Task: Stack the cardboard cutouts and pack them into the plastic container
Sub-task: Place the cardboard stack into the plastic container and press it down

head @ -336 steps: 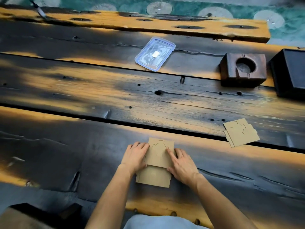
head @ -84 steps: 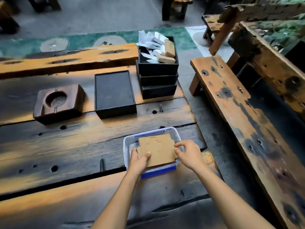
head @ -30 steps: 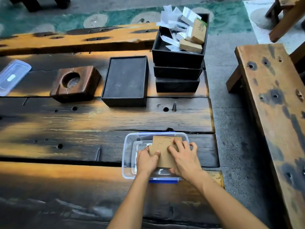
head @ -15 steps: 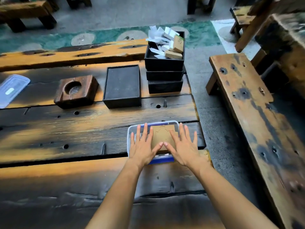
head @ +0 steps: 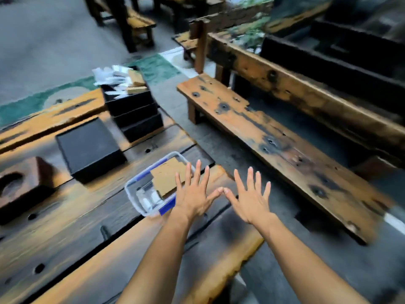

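- At 9 o'clock, far left on my wooden table (head: 65,244), sits a brown wood block (head: 19,189) with a round hole
- Next, near 10 o'clock, is a flat black box (head: 87,148), and behind it a pile of black trays (head: 135,115) with white papers on top
- In the middle, at about 11 o'clock from my hands, is the plastic container (head: 135,198). The cardboard cutouts (head: 166,175) lie in it as one pile, leaning a bit on the right side
- My left hand (head: 192,194) is spread wide and holds nothing. It hangs over the near right corner of the box
- My right hand (head: 249,200) is at 3 o'clock from it, wide and empty too. Our thumbs almost touch
- I think the packing is done. No lid is on, and I can't see one here
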